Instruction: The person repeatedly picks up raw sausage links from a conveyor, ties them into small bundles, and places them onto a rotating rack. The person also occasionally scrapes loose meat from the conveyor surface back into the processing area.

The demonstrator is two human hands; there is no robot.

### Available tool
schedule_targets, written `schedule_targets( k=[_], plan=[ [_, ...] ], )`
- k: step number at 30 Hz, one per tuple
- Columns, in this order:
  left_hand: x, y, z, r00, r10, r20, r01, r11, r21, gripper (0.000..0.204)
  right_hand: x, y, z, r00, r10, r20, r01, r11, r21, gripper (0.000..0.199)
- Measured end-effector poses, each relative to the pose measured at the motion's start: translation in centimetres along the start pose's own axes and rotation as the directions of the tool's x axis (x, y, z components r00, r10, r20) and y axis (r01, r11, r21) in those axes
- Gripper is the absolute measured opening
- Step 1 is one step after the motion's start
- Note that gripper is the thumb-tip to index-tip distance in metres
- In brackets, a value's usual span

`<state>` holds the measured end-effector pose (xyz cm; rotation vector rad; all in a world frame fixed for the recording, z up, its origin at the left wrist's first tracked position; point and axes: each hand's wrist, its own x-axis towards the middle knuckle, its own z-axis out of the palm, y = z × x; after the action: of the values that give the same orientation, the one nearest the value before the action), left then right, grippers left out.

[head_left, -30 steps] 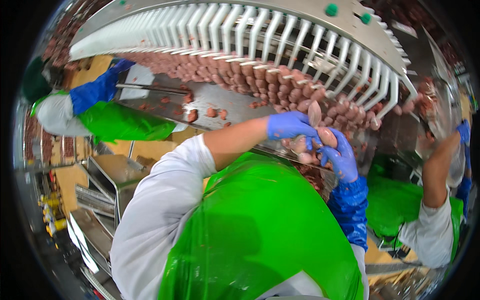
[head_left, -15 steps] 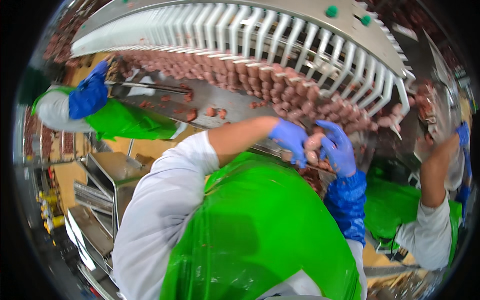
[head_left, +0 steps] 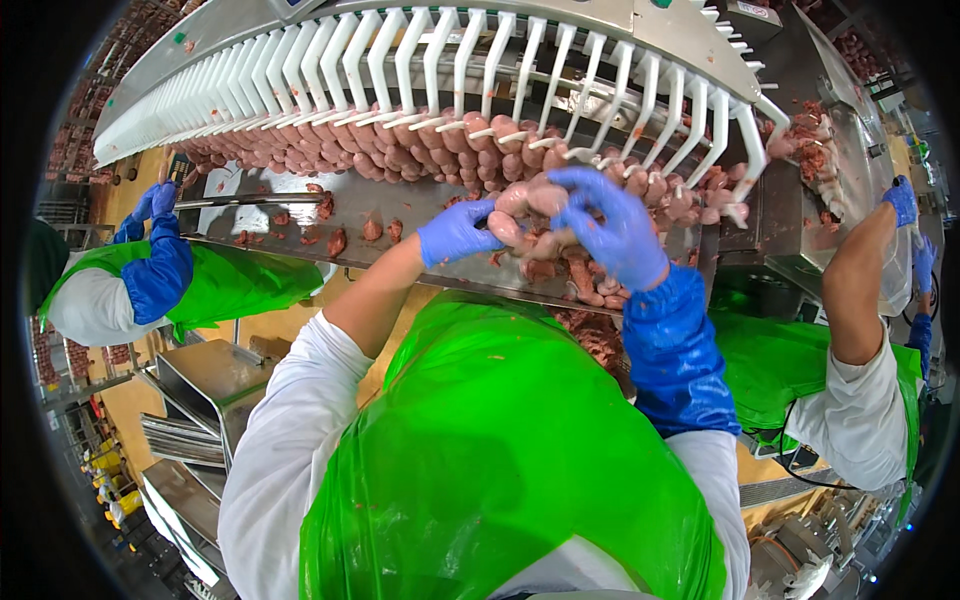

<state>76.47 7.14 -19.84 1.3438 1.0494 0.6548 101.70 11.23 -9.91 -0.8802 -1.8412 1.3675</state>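
Both hands wear blue-violet gloves. A short string of plump pink sausage links [head_left: 537, 198] hangs between them, above the metal tray. My left hand [head_left: 458, 233] is closed at the left end of the links, its fingertips pressed to them. Curled over the right end is my right hand [head_left: 615, 228], with thumb and fingers round the links. Just beyond, many hanging sausages [head_left: 420, 150] dangle in rows from white hooks [head_left: 462, 62]. Loose sausage pieces and meat scraps [head_left: 583, 282] lie below my right hand.
The metal tray [head_left: 385, 205] carries scattered meat scraps along its length. A curved steel rail machine [head_left: 640, 25] arches across the far side. One co-worker [head_left: 165, 280] in a green apron stands left, another [head_left: 850, 400] right. A steel bin [head_left: 225, 375] stands at lower left.
My hands have moved apart, stretching the sausage links out between them. My left hand has shifted left. The whole view has also turned slightly.
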Motion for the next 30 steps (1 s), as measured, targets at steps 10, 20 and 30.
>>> schedule_targets(
  k=[10,20,30],
  plan=[
    [6.0,0.1,3.9,0.993,-0.111,-0.027,0.086,0.575,0.814,0.055,4.2,0.9,-2.6,0.833,-0.549,-0.070,0.264,0.505,-0.822,0.025],
    [5.2,-1.4,3.7,0.990,0.086,0.108,-0.135,0.754,0.643,0.058,-0.3,12.7,0.9,0.851,0.130,-0.509,-0.071,0.988,0.134,0.054],
    [4.2,7.5,5.0,0.725,0.676,-0.129,-0.473,0.625,0.620,0.037,-1.9,4.7,-3.6,0.988,0.152,0.033,-0.154,0.984,0.086,0.035]
  ],
)
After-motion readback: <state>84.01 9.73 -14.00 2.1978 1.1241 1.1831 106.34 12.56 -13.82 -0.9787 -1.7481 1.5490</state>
